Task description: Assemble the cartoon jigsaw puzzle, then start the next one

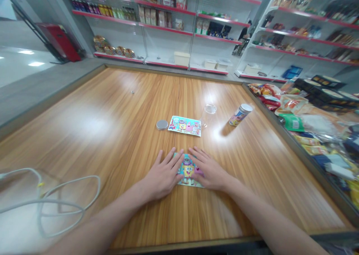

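Note:
My left hand (162,174) and my right hand (209,169) lie flat, fingers stretched out, on either side of a small cartoon picture puzzle (187,169) on the wooden table (112,135). Both hands cover its edges; only its middle strip shows between them. Farther away lies a second cartoon picture card (185,125). A round silver lid (162,124) sits left of that card. A clear plastic cup (209,114) stands to its right, and a printed canister with a silver cap (240,114) stands beyond the cup.
A white cable (56,200) loops over the table's near left corner. Packaged snacks (308,120) are piled along the right edge. Shop shelves (168,23) with goods line the back and right. A tiny object (132,92) lies at the far left of the table.

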